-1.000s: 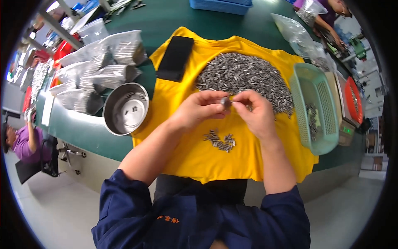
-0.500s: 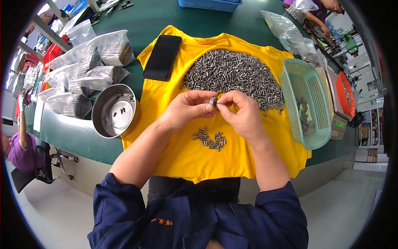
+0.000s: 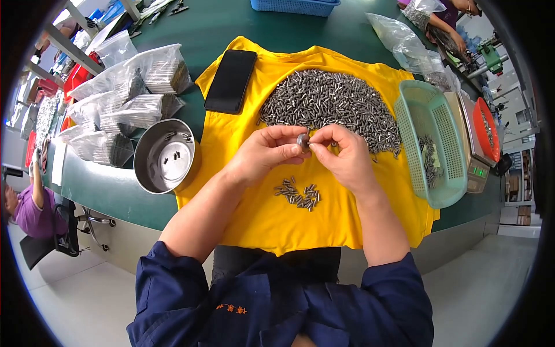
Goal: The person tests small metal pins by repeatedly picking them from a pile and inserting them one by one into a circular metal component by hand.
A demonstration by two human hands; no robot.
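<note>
Both hands met over the yellow cloth (image 3: 260, 214) on the green tabletop (image 3: 225, 29). Left hand (image 3: 263, 153) & right hand (image 3: 341, 156) were pressed fingertip to fingertip, pinching a small dark metal piece (image 3: 303, 141) between them, held just above the cloth, near the front edge of the big pile of small metal pins (image 3: 329, 107).

Step, as I judge it: fitting or checking one small part by hand, w/ a little group of done pieces (image 3: 299, 195) lying below the hands. Next move prob. calls for a steady pinch & fine finger control so the part doesn't slip, then a short reach, either down to the little group or up to the pile.

Nearby: steel bowl (image 3: 165, 156) w/ a few bits to the left, black phone (image 3: 230, 81) at upper left of the cloth, green basket (image 3: 430, 150) to the right.

Hard to tell: exact shape of the pinched piece, mostly covered by fingertips; whether it's one part or two. Bagged parts (image 3: 124, 98) at far left too blurred to identify. Another person's hands at top right are cut off by the rim.
</note>
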